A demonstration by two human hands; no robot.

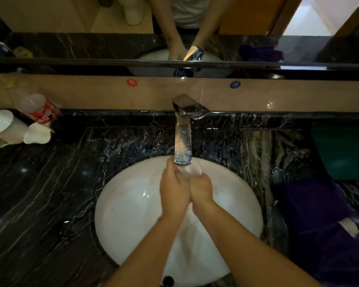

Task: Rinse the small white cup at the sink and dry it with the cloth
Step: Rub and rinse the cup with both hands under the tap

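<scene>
hands: 2, left hand (174,191) + right hand (201,190) | 1 cup (192,171) | 1 cloth (313,206)

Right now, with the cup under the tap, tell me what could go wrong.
The cup sits between both wet hands, left and right, over the basin; a slipping grip could drop it there. The cloth lies off to the right, so reaching for it may leave the cup in one hand and drip on the counter.
</scene>
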